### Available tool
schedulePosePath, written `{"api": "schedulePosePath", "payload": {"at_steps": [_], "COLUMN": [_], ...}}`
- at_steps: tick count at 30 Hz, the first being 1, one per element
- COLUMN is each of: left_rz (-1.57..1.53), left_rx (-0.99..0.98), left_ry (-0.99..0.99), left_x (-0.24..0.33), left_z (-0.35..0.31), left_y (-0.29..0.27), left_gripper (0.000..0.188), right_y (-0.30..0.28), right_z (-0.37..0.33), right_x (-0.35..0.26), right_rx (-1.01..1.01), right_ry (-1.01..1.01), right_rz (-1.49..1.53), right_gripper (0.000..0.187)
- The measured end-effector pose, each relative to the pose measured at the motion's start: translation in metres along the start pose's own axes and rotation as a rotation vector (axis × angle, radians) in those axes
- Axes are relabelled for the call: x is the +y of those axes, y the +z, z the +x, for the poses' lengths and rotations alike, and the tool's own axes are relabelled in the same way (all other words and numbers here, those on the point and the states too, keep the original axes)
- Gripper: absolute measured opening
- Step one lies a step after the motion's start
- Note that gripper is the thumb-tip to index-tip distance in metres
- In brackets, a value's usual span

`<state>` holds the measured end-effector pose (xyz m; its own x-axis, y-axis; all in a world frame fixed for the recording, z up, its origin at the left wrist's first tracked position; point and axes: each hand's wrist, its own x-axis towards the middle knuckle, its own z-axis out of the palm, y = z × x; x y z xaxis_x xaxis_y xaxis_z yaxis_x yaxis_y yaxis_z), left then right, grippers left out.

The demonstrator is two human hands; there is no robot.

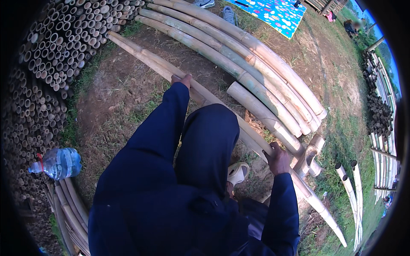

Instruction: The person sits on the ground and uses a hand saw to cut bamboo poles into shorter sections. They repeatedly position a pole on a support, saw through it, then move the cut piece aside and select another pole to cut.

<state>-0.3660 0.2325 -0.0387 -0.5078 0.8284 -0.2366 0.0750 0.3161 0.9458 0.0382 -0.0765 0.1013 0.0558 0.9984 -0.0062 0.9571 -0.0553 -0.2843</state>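
Note:
A long split bamboo pole (149, 59) runs slantwise from the far left to the near right, passing against my bent knee. My left hand (182, 81) is closed around its farther stretch. Closer in and to the right, my right hand (278, 160) grips the same pole, thumb over its upper edge. Just beyond it lies a thick, short bamboo log (265, 115). Its near end meets a notched bamboo piece (309, 155) beside my right hand. A pale clog (237, 173) shows on my foot below the pole.
Several thick bamboo poles (239, 55) lie side by side beyond my hands. Stacked bamboo (55, 47) fills the left, with a large water bottle (64, 164) nearby. A blue patterned mat (273, 17) and grey shoes (229, 16) are at the back. A person (351, 29) sits far right.

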Motion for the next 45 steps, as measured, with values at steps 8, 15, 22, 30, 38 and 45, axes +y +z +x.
{"api": "schedulePosePath", "payload": {"at_steps": [8, 15, 22, 30, 38, 45], "left_rz": [-0.013, -0.238, -0.144, -0.114, -0.264, -0.261], "left_rx": [0.003, -0.125, 0.019, -0.169, -0.165, -0.450], "left_ry": [0.044, -0.065, 0.060, -0.157, -0.245, -0.489], "left_x": [-0.011, 0.014, -0.050, -0.034, -0.059, -0.083], "left_z": [0.004, -0.034, 0.027, 0.014, 0.008, 0.000], "left_y": [0.006, 0.013, -0.002, -0.016, -0.018, -0.003], "left_gripper": [0.088, 0.086, 0.076, 0.035, 0.089, 0.089], "right_y": [-0.014, -0.008, 0.010, 0.022, 0.029, 0.039], "right_z": [0.001, -0.007, -0.009, -0.008, -0.012, -0.020], "right_x": [0.017, 0.029, 0.004, 0.022, 0.030, 0.020], "right_rx": [0.057, 0.138, 0.121, 0.124, 0.042, -0.012], "right_ry": [-0.053, -0.037, 0.012, 0.046, 0.083, 0.108], "right_rz": [0.045, 0.051, 0.143, 0.213, 0.228, 0.369], "right_gripper": [0.050, 0.051, 0.052, 0.049, 0.042, 0.045]}}
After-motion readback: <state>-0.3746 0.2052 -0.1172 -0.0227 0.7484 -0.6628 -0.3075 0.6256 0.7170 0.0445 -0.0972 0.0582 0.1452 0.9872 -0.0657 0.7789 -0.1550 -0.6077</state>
